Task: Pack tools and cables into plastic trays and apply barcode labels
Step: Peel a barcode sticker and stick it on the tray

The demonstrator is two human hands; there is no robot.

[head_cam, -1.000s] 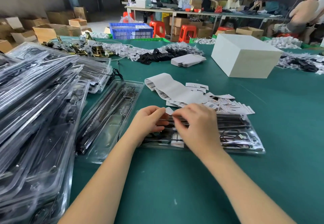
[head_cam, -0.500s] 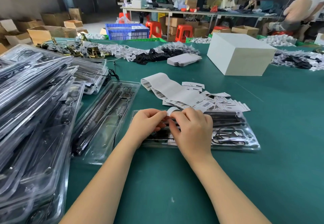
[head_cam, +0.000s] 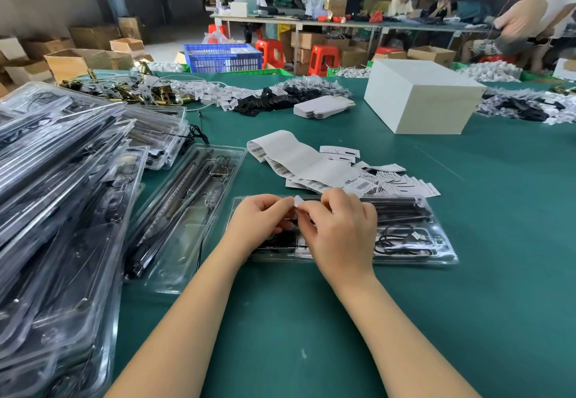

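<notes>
A clear plastic tray (head_cam: 436, 251) with black tools and a coiled cable lies across the green table in front of me. Over its left half my left hand (head_cam: 258, 223) and my right hand (head_cam: 339, 229) meet, both pinching a small white label (head_cam: 297, 201) between fingertips. The label's upper corner sticks up between the hands; the rest is hidden. Just behind the tray lies a strip of barcode labels (head_cam: 296, 160) and a fan of small printed cards (head_cam: 402, 185).
Another filled clear tray (head_cam: 187, 210) lies at an angle to the left. A tall heap of packed trays (head_cam: 56, 195) fills the left side. A white box (head_cam: 420, 98) stands at back right. Loose parts and tags lie along the table's far edge. People work at far tables.
Both hands have stayed over the tray's left half. The white label has come up a little between the fingertips, with more of its corner showing now.
</notes>
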